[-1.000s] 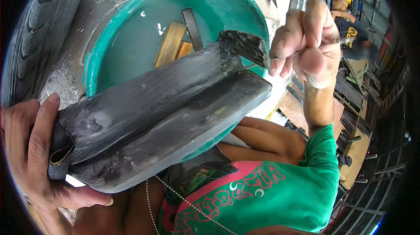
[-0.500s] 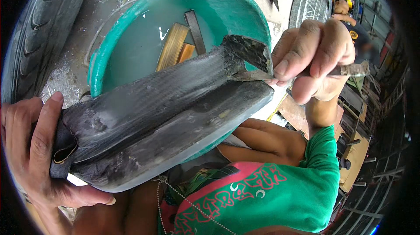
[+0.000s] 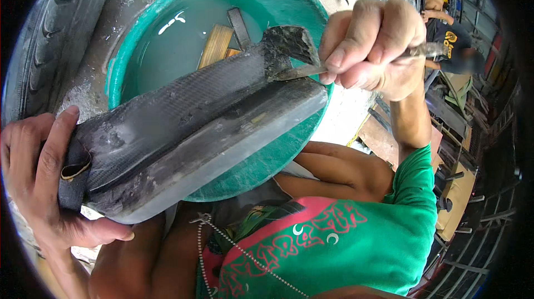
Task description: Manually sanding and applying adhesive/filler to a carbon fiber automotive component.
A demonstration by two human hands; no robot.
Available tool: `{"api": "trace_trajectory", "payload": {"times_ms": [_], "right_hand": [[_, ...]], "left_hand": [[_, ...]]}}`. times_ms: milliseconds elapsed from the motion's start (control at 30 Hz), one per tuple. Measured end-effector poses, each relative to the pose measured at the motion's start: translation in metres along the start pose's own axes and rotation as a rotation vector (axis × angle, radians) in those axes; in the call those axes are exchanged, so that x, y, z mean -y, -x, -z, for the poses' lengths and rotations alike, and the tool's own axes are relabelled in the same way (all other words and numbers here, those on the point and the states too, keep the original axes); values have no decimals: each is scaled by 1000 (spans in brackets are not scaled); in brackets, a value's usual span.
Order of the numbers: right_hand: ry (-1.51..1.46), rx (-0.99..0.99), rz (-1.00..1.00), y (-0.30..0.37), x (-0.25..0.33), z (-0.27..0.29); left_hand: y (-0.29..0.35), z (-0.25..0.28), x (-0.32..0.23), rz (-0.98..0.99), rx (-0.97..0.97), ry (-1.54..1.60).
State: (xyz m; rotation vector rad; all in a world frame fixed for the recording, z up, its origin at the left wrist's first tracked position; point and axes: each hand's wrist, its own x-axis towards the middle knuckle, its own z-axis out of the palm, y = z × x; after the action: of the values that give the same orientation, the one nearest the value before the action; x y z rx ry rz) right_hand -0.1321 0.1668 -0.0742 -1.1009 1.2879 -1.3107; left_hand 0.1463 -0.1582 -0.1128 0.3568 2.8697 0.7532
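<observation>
A long dark piece with a woven, carbon-fibre-like surface [image 3: 183,96] is held up aslant in front of me. A groove runs along it, and a thick grey edge lines its near side. My left hand [image 3: 41,174] is closed around the left end, thumb below and fingers behind, beside a curled black flap [image 3: 75,168]. Pinched in my right hand [image 3: 378,43] is a thin, narrow metal blade [image 3: 297,72]. Its tip meets the groove at the piece's right end, just under a raised, ragged black flap [image 3: 292,43]. The blade's worn other end sticks out beyond my fist.
Below the piece stands a green tub [image 3: 125,65] of cloudy water, with a wooden block [image 3: 216,46] and a dark bar [image 3: 239,27] in it. A tyre [image 3: 50,37] is at the left. Another person [image 3: 453,40] is at the far right, near stacked boards [image 3: 459,199].
Both hands have shifted slightly up and left with the piece, which now shows more of its grey edge. The blade stays at the right end of the groove.
</observation>
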Motion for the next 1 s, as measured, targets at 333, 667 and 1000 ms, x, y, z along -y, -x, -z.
{"api": "trace_trajectory", "payload": {"times_ms": [333, 667, 1000], "right_hand": [[248, 124, 248, 8, 1, 3], [-293, -85, -199, 12, 5, 4], [-251, -6, -384, -21, 9, 18]], "left_hand": [[-17, -2, -2, -75, -176, -114], [-15, 2, -3, -76, -113, -108], [-20, 7, -6, -83, -161, -99]]}}
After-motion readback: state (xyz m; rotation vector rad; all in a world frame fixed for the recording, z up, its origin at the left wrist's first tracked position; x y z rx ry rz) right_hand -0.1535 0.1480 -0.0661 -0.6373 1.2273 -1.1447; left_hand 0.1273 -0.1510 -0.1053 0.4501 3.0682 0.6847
